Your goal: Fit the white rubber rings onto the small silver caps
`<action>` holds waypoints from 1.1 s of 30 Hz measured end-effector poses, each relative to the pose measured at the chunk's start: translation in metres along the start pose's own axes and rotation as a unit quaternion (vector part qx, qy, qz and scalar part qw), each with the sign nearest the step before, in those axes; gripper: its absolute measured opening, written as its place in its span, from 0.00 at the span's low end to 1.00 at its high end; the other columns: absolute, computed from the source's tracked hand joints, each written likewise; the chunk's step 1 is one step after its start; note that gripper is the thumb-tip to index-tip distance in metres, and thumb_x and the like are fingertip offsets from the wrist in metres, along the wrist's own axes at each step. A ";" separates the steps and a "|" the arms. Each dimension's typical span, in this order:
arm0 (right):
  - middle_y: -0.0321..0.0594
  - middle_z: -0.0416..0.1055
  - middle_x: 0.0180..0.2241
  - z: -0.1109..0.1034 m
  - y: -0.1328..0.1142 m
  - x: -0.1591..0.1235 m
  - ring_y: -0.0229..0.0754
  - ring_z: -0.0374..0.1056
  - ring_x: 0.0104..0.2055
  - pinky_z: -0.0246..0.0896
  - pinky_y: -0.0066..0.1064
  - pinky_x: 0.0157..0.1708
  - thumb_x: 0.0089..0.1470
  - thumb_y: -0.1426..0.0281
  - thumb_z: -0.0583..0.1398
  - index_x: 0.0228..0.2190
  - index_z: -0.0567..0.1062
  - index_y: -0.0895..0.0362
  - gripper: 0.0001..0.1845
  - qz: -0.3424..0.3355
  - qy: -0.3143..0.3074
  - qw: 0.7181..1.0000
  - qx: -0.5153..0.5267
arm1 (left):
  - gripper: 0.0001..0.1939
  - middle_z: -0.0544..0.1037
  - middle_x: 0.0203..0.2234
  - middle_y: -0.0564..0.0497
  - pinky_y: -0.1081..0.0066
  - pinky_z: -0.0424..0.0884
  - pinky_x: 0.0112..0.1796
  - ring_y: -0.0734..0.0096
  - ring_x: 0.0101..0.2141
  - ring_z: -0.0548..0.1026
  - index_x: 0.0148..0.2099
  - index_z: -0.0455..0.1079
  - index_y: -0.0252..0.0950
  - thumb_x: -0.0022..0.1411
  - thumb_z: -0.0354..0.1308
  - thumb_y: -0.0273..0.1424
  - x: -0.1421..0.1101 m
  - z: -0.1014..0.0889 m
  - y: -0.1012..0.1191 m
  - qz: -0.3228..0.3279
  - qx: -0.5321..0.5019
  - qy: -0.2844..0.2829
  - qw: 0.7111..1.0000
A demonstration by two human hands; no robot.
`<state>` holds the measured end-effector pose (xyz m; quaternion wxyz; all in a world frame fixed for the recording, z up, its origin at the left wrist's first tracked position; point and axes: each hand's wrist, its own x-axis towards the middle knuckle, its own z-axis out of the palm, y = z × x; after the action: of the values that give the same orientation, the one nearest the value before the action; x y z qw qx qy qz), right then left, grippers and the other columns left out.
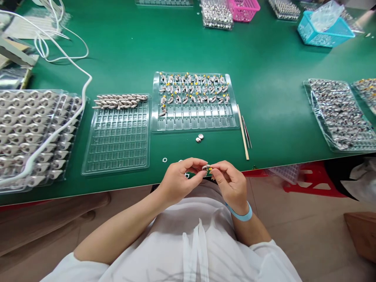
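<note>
At the table's front edge, my left hand [179, 178] and my right hand [233, 184] meet at one small grey earbud shell [206, 167]. My left thumb and fingers pinch its rounded end; my right thumb and fingertips are closed at the end with a bit of yellow. Fingers partly cover the piece. Small white rings [165, 159] lie near my left hand, one partly behind it. Two small rounded caps [199, 138] rest just beyond my hands. Further back is a clear tray [196, 124] with rows of similar yellow-tipped shells.
Left stand a tray [117, 145] with grey stems and a larger tray stack [32, 137], crossed by a white cable [69, 56]. A wooden stick [242, 131] and tweezers [247, 133] lie right. Beyond are a filled tray [342, 115], a blue basket [324, 37] and a pink basket [243, 9].
</note>
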<state>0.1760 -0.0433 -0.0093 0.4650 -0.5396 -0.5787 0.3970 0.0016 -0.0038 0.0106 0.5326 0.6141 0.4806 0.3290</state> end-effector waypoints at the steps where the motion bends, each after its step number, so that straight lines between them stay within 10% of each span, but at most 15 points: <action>1: 0.39 0.75 0.36 0.001 0.000 0.000 0.38 0.72 0.34 0.69 0.30 0.33 0.61 0.70 0.58 0.39 0.77 0.53 0.07 0.011 -0.001 1.000 0.010 | 0.08 0.83 0.32 0.50 0.76 0.78 0.36 0.71 0.32 0.81 0.41 0.76 0.35 0.58 0.61 0.29 0.000 0.000 0.000 -0.002 -0.004 -0.002 1.000; 12: 0.34 0.72 0.31 0.012 -0.001 0.000 0.33 0.66 0.28 0.63 0.24 0.29 0.58 0.67 0.62 0.33 0.75 0.54 0.04 0.104 0.007 0.985 0.139 | 0.09 0.83 0.33 0.49 0.74 0.78 0.36 0.69 0.32 0.81 0.41 0.77 0.34 0.57 0.61 0.29 0.002 0.007 -0.006 0.001 0.009 0.050 0.999; 33: 0.37 0.73 0.31 0.002 -0.005 0.003 0.36 0.68 0.31 0.65 0.27 0.30 0.59 0.66 0.60 0.32 0.75 0.55 0.07 0.076 -0.022 0.997 0.014 | 0.09 0.83 0.31 0.48 0.73 0.79 0.34 0.68 0.31 0.81 0.39 0.78 0.33 0.57 0.60 0.31 0.001 0.007 0.001 -0.039 -0.038 0.034 0.998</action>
<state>0.1724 -0.0407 -0.0048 0.4286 -0.5661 -0.5407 0.4512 0.0087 -0.0051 0.0102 0.5514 0.5627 0.5091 0.3466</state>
